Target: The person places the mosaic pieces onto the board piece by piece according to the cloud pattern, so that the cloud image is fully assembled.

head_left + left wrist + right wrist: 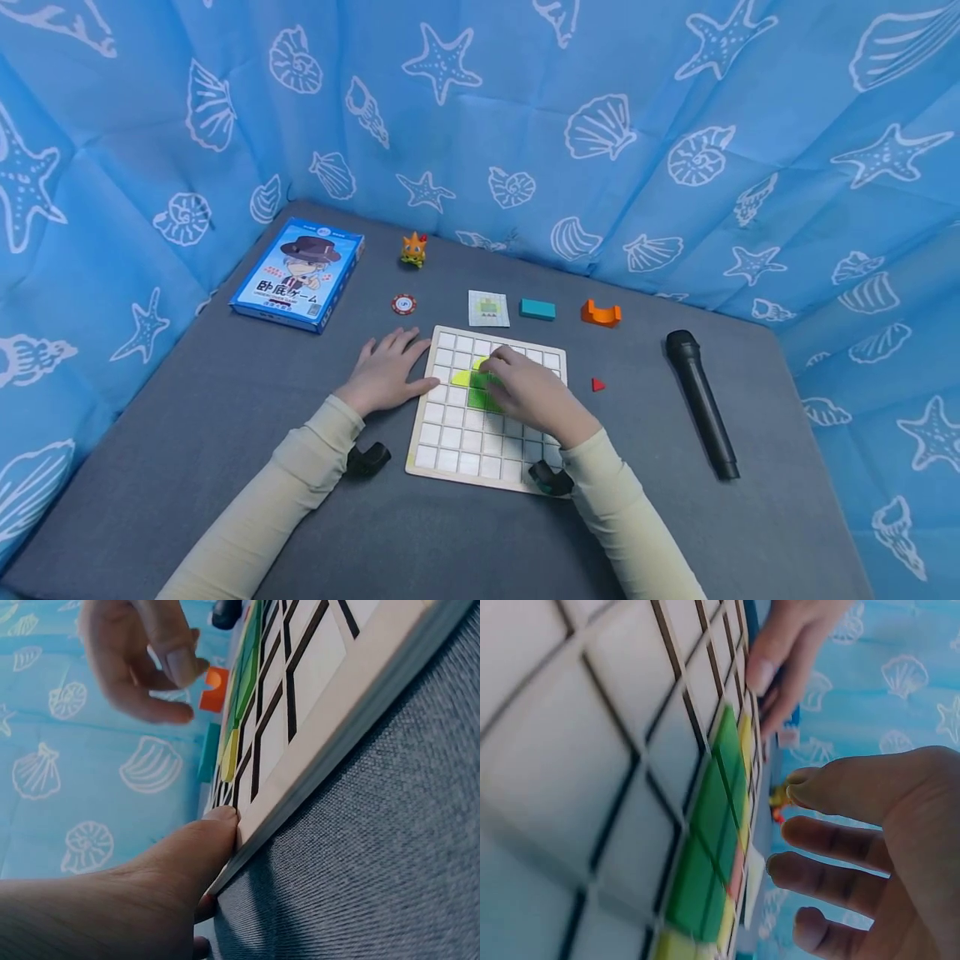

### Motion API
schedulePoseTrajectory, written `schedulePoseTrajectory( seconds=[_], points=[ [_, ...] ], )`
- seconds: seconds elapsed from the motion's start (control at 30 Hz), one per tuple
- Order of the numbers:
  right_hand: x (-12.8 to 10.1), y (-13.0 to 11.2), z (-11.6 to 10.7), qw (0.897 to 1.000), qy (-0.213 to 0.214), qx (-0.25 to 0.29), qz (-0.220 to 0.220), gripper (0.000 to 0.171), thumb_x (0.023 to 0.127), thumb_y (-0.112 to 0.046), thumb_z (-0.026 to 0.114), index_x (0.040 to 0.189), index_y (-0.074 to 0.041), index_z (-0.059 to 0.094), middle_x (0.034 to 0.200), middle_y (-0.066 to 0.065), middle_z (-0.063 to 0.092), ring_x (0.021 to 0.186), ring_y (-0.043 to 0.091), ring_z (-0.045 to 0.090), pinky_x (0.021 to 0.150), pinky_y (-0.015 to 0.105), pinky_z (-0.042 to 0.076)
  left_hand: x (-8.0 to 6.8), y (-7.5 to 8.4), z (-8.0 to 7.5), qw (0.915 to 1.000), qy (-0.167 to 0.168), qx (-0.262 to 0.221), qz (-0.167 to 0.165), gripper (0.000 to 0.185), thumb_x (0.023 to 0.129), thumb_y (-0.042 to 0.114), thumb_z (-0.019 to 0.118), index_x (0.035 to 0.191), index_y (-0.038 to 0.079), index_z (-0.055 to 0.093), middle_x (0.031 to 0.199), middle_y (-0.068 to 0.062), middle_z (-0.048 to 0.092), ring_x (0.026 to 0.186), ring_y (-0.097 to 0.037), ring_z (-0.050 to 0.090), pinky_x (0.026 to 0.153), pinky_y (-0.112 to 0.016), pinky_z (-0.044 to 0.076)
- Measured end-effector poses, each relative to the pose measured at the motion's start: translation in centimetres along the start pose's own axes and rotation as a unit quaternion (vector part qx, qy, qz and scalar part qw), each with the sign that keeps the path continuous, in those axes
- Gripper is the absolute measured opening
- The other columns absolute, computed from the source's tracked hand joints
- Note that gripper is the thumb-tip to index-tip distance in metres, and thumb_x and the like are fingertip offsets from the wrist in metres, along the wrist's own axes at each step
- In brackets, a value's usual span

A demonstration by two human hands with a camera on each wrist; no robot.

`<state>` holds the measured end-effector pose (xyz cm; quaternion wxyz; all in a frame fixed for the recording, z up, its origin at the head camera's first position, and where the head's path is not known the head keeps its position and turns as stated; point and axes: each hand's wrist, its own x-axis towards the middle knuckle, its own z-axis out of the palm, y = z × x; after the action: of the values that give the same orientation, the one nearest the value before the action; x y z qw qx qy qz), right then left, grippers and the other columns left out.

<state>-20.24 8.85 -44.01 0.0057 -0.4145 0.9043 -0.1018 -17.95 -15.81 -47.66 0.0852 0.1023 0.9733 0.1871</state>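
A white wooden grid board (457, 450) lies on the grey table. Green pieces (477, 393) and a yellow triangle (461, 377) sit in its upper cells. My right hand (528, 392) hovers over the green pieces, fingers relaxed and holding nothing; the right wrist view shows its fingers (840, 847) spread above the green pieces (709, 840). My left hand (386, 371) lies flat on the table beside the board. In the left wrist view its thumb (217, 825) touches the board's edge (337, 750).
Behind the board lie a pattern card (488, 307), a teal block (537, 309), an orange piece (601, 313), a poker chip (403, 304) and a small orange toy (413, 249). A blue game box (297, 273) sits far left; a red triangle (597, 385) and black microphone (701, 402) lie right.
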Motion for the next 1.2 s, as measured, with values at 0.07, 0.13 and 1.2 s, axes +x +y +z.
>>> schedulePoseTrajectory(
  seconds=[0.07, 0.13, 1.2],
  points=[
    [-0.6, 0.6, -0.4, 1.000, 0.006, -0.004, 0.005, 0.021, 0.091, -0.017, 0.066, 0.111, -0.013, 0.067, 0.106, 0.000, 0.061, 0.085, 0.010, 0.060, 0.076, 0.028, 0.053, 0.1, -0.1, 0.0, 1.0000, -0.001, -0.002, 0.000, 0.071, 0.092, 0.056, 0.054, 0.148, 0.016, 0.037, 0.156, -0.012, 0.027, 0.144, -0.036, 0.021, 0.110, -0.065, 0.017],
    [-1.1, 1.2, -0.7, 1.000, 0.008, -0.004, 0.016, 0.021, 0.090, -0.017, 0.066, 0.111, -0.013, 0.067, 0.107, 0.001, 0.061, 0.084, 0.011, 0.060, 0.074, 0.028, 0.054, 0.2, -0.2, 0.0, 1.0000, -0.004, -0.005, -0.002, 0.071, 0.092, 0.056, 0.054, 0.149, 0.016, 0.037, 0.156, -0.012, 0.026, 0.144, -0.036, 0.020, 0.110, -0.065, 0.016],
    [-9.3, 8.5, -3.2, 0.975, -0.034, 0.029, 0.219, 0.026, 0.090, -0.014, 0.067, 0.114, -0.005, 0.064, 0.108, 0.009, 0.059, 0.092, 0.025, 0.060, 0.076, 0.043, 0.053, 0.3, -0.3, 0.0, 0.9993, -0.026, -0.027, -0.005, 0.072, 0.093, 0.053, 0.053, 0.150, 0.016, 0.032, 0.158, -0.013, 0.021, 0.145, -0.037, 0.013, 0.110, -0.066, 0.010]
  ],
)
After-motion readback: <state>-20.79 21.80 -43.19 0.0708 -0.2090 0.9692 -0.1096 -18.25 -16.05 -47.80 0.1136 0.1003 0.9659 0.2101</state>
